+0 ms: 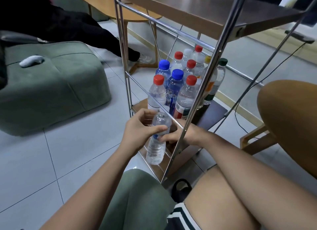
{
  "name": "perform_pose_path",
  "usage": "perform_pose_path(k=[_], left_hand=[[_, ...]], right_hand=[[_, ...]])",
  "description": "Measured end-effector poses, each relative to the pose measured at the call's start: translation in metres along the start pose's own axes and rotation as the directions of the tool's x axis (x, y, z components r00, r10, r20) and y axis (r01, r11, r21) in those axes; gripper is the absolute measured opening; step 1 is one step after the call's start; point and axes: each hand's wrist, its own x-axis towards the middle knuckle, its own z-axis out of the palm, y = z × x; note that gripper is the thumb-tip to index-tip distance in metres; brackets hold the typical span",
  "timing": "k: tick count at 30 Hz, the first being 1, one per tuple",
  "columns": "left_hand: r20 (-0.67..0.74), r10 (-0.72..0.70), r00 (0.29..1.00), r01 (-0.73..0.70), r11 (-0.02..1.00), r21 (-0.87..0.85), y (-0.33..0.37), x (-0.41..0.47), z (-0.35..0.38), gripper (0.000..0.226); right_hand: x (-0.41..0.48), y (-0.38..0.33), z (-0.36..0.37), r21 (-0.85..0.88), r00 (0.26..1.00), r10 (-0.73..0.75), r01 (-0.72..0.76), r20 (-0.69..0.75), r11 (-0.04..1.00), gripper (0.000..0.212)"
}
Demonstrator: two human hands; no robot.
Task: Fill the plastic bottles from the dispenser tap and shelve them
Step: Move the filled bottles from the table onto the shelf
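Before the shelved bottles (175,85), a chrome rail (145,92)

Green ottoman (51,92) left, small grey object (31,60) on top. Oval wooden table (103,5) behind. Wooden stool (288,118) right. Black cable (281,62) across the tiles.

The only view comes from a wide-angle camera worn on the person's head, looking forward and steeply down past their own forearms and thighs. It faces a metal shelf rack (209,75) close in front, with the left hand (137,132) and right hand (173,136) near mid-frame, at arm's reach from the lens. The tiled floor (51,161) spreads to the left, and the rack's straight poles lean outward toward the frame edges.
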Motion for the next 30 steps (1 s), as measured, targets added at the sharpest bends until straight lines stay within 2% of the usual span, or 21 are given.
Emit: perform_pose_path(k=[2,4,7,11,13,15,18,20,23,26,30], left_hand=[[-0.029,0.014,0.999,-0.015,0.999,-0.05,0.003,-0.003,0.006,0.051],[-0.039,0.022,0.999,-0.025,0.996,-0.091,0.004,-0.005,0.008,0.044],[-0.054,0.034,0.998,-0.042,0.987,-0.154,0.001,-0.006,0.003,0.032],[-0.152,0.049,0.987,-0.052,0.999,-0.015,-0.011,-0.004,-0.006,0.012],[-0.16,0.088,0.983,-0.078,0.994,0.071,-0.018,-0.006,-0.005,0.019],[-0.101,0.164,0.981,-0.15,0.98,0.13,-0.026,-0.011,-0.001,0.033],[-0.009,0.255,0.967,-0.247,0.945,0.213,-0.039,-0.019,0.008,0.054],[-0.023,0.265,0.964,-0.25,0.931,0.267,-0.044,-0.02,0.016,0.066],[-0.134,0.245,0.96,-0.199,0.937,0.286,-0.045,-0.016,0.03,0.065],[-0.212,0.25,0.945,-0.154,0.91,0.385,-0.045,-0.009,0.039,0.062],[-0.23,0.25,0.941,-0.136,0.898,0.42,-0.044,0.0,0.044,0.058]], right_hand=[[-0.001,-0.002,-0.002,-0.04,0.996,-0.043,0.04,-0.074,0.998,0.037],[-0.005,-0.005,-0.005,-0.076,0.989,-0.078,0.069,-0.129,0.995,0.039],[-0.011,-0.008,-0.007,-0.042,0.979,-0.097,0.091,-0.181,0.995,0.048],[-0.017,-0.007,-0.009,-0.014,0.932,-0.088,0.089,-0.351,0.996,0.059],[-0.018,-0.009,-0.012,-0.083,0.896,-0.092,0.061,-0.434,0.995,0.056],[-0.02,-0.013,-0.015,-0.164,0.855,-0.101,0.019,-0.509,0.986,0.049],[-0.015,-0.009,-0.015,-0.25,0.809,-0.123,-0.031,-0.575,0.968,0.052],[-0.01,-0.003,-0.015,-0.278,0.785,-0.139,-0.044,-0.604,0.96,0.049],[-0.005,0.001,-0.014,-0.247,0.755,-0.107,-0.074,-0.647,0.966,0.046],[-0.001,0.003,-0.01,-0.244,0.743,-0.093,-0.097,-0.663,0.965,0.044],[-0.004,-0.004,-0.003,-0.175,0.793,-0.125,0.024,-0.597,0.984,0.033]])
